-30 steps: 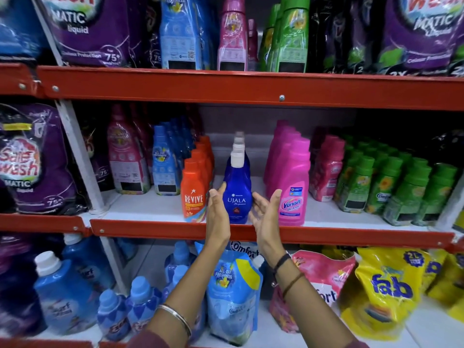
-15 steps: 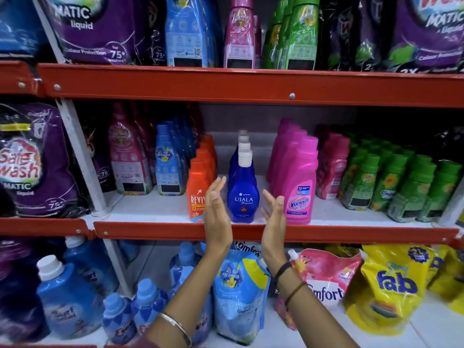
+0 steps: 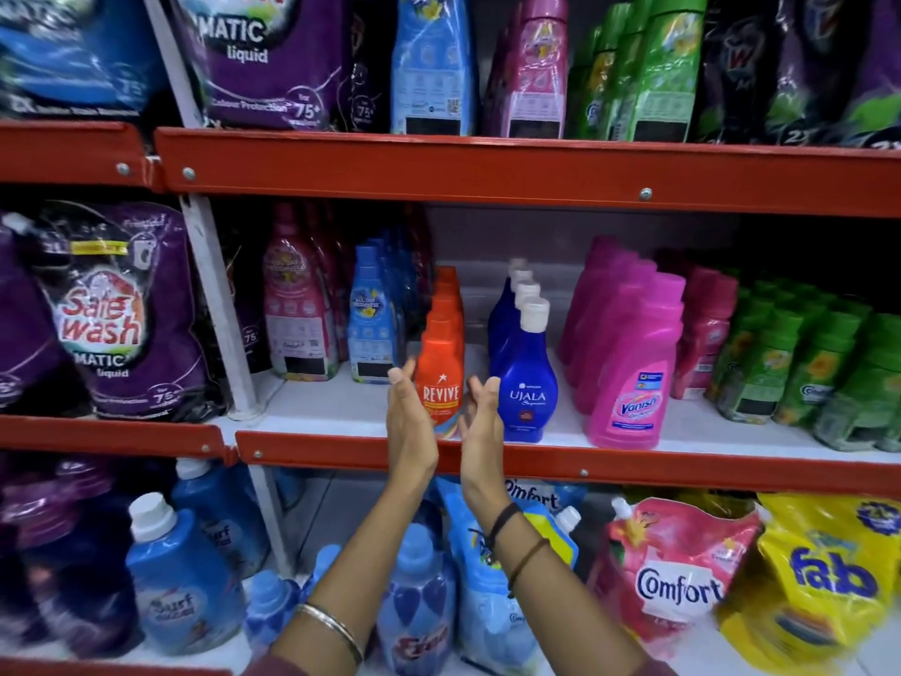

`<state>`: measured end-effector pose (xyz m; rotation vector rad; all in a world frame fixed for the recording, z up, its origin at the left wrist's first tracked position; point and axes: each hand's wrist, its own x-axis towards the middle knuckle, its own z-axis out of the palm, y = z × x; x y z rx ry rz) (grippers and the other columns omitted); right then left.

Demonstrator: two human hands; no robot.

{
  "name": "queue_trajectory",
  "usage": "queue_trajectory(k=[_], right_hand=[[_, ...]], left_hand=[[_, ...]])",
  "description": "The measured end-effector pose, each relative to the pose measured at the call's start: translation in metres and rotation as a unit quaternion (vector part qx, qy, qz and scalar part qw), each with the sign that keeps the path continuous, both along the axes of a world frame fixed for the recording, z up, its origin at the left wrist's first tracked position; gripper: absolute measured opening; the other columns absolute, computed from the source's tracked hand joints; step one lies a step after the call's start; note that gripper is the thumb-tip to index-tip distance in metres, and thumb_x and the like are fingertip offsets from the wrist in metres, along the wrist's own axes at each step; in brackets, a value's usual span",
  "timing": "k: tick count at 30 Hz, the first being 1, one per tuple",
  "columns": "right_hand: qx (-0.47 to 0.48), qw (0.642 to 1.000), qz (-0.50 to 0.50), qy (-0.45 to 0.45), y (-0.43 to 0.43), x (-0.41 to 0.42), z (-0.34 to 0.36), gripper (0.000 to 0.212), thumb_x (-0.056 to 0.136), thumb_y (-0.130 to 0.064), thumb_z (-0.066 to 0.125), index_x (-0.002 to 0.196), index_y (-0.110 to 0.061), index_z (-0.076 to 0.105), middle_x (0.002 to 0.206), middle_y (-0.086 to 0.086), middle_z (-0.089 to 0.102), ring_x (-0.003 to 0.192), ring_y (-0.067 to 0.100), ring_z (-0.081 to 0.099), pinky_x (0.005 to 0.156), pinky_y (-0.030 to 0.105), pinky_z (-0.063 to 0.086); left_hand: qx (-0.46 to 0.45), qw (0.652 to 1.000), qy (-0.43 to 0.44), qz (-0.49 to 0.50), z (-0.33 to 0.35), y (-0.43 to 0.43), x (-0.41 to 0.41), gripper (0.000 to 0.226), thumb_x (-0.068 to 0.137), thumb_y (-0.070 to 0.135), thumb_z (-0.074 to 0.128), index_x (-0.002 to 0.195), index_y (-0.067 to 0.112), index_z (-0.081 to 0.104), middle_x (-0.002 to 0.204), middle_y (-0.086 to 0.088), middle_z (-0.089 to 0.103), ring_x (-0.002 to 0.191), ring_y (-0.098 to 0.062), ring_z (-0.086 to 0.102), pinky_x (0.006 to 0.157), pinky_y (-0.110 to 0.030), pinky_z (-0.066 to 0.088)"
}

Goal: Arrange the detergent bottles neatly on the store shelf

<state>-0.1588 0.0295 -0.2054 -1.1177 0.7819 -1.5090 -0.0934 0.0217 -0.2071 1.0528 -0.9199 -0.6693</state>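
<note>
On the middle shelf (image 3: 634,463) an orange Revive bottle (image 3: 441,368) heads a row of orange bottles. To its right stands a row of blue Ujala bottles (image 3: 525,378) with white caps, then pink Vanish bottles (image 3: 634,378). My left hand (image 3: 407,422) and my right hand (image 3: 480,422) are raised flat with palms facing each other, on either side of the front orange bottle. Neither hand touches it. Both hands hold nothing and their fingers are straight.
Green bottles (image 3: 799,363) fill the right of the middle shelf; light blue bottles (image 3: 373,324) and purple Safewash pouches (image 3: 117,314) stand to the left. The shelf above (image 3: 487,170) carries more bottles and pouches. Below are blue jugs (image 3: 180,578), a pink Comfort pouch (image 3: 677,573) and a yellow Fab pouch (image 3: 829,583).
Both hands moved left, from flanking the front blue Ujala bottle to flanking the front orange Revive bottle. The view shifted left and closer.
</note>
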Motion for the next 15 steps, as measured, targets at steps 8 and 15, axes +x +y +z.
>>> queue_trajectory(k=[8, 15], right_hand=[[0.035, 0.998, 0.014, -0.043, -0.009, -0.002, -0.001, 0.067, 0.095, -0.05, 0.023, 0.136, -0.002, 0.043, 0.135, 0.01, 0.053, 0.116, 0.012, 0.056, 0.101, 0.023, 0.042], [0.045, 0.998, 0.009, -0.033, -0.005, -0.005, 0.003, 0.071, 0.092, -0.054, 0.023, 0.134, -0.001, 0.046, 0.137, 0.014, 0.053, 0.12, 0.017, 0.054, 0.108, 0.031, 0.038]], left_hand=[[0.001, 0.999, -0.001, -0.049, 0.009, 0.01, 0.006, 0.062, 0.083, 0.064, 0.011, 0.127, 0.035, 0.043, 0.108, 0.015, 0.056, 0.099, 0.004, 0.056, 0.081, -0.016, 0.044], [0.002, 0.999, -0.014, -0.037, 0.001, 0.006, 0.01, 0.082, 0.084, 0.075, 0.01, 0.143, 0.026, 0.039, 0.141, -0.004, 0.05, 0.124, -0.012, 0.051, 0.106, -0.033, 0.041]])
